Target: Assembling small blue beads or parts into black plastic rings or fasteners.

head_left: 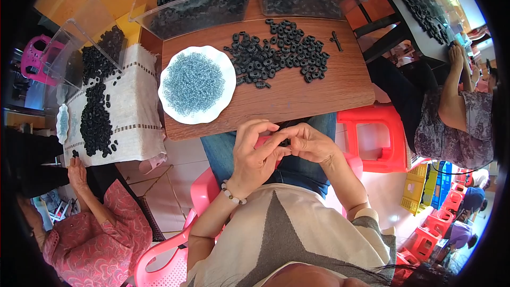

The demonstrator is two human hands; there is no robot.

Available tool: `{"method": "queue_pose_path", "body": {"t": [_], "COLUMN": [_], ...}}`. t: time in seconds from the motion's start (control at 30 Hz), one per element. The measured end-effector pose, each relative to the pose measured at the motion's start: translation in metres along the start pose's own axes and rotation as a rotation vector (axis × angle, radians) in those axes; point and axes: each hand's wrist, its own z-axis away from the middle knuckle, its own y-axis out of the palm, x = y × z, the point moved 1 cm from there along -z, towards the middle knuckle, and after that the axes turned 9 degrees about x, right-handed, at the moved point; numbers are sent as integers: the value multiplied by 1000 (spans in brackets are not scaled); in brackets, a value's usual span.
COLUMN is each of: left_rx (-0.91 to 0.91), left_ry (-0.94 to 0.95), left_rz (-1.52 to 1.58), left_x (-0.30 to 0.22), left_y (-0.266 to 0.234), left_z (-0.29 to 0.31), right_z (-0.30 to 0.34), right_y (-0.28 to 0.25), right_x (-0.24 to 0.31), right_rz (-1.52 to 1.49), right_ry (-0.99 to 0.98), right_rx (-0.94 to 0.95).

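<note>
In front of the table's near edge, above my lap, my left hand (256, 154) and my right hand (314, 144) meet with fingers bent together. Between their fingertips is a small black plastic piece (286, 142), mostly covered, pinched from both sides. Beyond them on the brown wooden table (255, 107) stands a white scalloped plate (228, 91) heaped with small bluish-grey translucent pieces (194, 82). To its right lies a loose pile of black plastic pieces (281, 56) with holes in them. A few joined black pieces (336, 41) lie apart near the right edge.
Two clear bins (199, 18) (303, 2) full of black pieces stand at the far edge. On the left, a co-worker's hand (77, 172) is at a cloth-covered table (139, 101) with more pieces. A red stool (396, 138) and another person (451, 111) are at right.
</note>
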Motion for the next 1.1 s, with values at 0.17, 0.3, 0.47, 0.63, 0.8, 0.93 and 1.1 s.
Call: {"method": "queue_pose_path", "body": {"t": [0.17,0.3,0.47,0.63,0.8,0.93,1.1], "left_rx": [23,21,-26,-51,-66,-40,-33], "left_ry": [41,46,-34,-47,-56,-20,-2], "left_rz": [-42,-98,-20,-64,-58,-83,-84], "left_x": [-2,-2,5,7,10,11,9], "left_y": [3,7,5,4,6,10,10], "left_z": [1,3,1,-1,-2,-2,-4], "right_z": [0,1,1,2,4,0,0], "right_y": [-4,-7,-5,-15,-16,-7,-14], "right_x": [-8,-15,-9,-3,-5,0,-10], "right_rz": [-139,-175,-114,-147,-85,-18,-46], "right_ry": [-56,-36,27,49,63,98,24], "right_rx": [17,-91,-79,-189,-211,-217,-175]}}
